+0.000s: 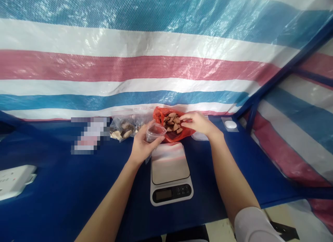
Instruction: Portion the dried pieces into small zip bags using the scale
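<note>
Left hand [142, 144]: clamped on a clear tub [156, 132], held tilted just above the scale [170, 164].
Right hand [199, 124]: fingers together at brown slices [171, 122] in a red bag [179, 135], by the far edge of the tabletop [52, 148]; a hold cannot be told.
Risk: slices may be dropped if the bag is tipped.

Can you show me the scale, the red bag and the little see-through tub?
Scale [170, 164], head view, on its shiny metal top.
Red bag [171, 137], head view, on its lower front.
See-through tub [155, 132], head view, on its clear side.

White power strip [15, 181] on blue tabletop [57, 203]
</note>
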`<action>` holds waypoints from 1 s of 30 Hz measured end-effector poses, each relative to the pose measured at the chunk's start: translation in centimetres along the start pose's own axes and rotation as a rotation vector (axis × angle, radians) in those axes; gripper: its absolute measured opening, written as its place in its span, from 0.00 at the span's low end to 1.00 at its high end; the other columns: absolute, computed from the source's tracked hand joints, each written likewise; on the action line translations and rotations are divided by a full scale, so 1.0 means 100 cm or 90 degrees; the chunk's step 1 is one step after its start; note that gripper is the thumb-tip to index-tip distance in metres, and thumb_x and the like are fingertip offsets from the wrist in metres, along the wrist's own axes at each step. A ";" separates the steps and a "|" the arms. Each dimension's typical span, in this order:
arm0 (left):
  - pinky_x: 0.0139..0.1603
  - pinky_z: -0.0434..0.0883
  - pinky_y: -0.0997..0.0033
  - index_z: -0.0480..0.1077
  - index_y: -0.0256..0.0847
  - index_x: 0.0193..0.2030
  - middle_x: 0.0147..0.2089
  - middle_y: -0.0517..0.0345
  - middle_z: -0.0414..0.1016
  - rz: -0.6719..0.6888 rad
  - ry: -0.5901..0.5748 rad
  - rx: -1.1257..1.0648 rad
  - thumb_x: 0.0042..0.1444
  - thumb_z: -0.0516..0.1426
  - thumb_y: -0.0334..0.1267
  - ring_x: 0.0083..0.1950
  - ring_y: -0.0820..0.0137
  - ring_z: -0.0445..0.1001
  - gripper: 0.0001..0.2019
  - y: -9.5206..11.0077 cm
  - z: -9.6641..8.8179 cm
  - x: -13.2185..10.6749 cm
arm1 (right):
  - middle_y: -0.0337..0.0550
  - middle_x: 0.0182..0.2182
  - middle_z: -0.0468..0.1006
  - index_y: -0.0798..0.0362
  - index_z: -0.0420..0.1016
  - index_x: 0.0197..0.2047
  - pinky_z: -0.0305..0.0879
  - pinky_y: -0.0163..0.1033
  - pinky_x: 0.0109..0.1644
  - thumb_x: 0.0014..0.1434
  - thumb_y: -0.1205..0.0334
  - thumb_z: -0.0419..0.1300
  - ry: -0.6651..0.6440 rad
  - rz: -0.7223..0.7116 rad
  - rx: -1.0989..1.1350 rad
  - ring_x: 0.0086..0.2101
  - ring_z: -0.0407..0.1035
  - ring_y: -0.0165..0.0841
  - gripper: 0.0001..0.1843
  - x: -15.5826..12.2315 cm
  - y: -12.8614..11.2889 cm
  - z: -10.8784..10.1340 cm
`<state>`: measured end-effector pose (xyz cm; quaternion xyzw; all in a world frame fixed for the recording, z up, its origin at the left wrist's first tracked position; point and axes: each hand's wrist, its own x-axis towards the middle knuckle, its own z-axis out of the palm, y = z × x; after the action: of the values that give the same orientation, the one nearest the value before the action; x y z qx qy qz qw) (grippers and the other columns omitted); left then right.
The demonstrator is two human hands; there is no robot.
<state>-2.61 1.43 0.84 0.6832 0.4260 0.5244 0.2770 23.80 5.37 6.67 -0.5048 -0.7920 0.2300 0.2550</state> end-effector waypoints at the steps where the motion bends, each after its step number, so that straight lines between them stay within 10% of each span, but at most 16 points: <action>1: 0.66 0.72 0.48 0.73 0.41 0.63 0.59 0.44 0.79 0.000 0.002 -0.004 0.52 0.68 0.54 0.60 0.51 0.78 0.34 0.000 0.000 0.000 | 0.42 0.47 0.86 0.48 0.85 0.47 0.72 0.41 0.55 0.61 0.67 0.63 -0.010 0.001 -0.023 0.47 0.80 0.38 0.13 0.001 0.000 0.002; 30: 0.60 0.74 0.51 0.73 0.41 0.63 0.51 0.49 0.82 0.047 -0.001 0.014 0.53 0.69 0.52 0.53 0.56 0.79 0.33 0.000 0.002 0.002 | 0.47 0.52 0.83 0.48 0.83 0.53 0.68 0.44 0.47 0.70 0.59 0.52 -0.036 -0.009 -0.353 0.51 0.75 0.44 0.19 0.016 -0.015 0.070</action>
<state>-2.42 1.61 0.84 0.7019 0.4064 0.5287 0.2504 17.78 5.49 2.51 -0.5432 -0.8350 0.0169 0.0862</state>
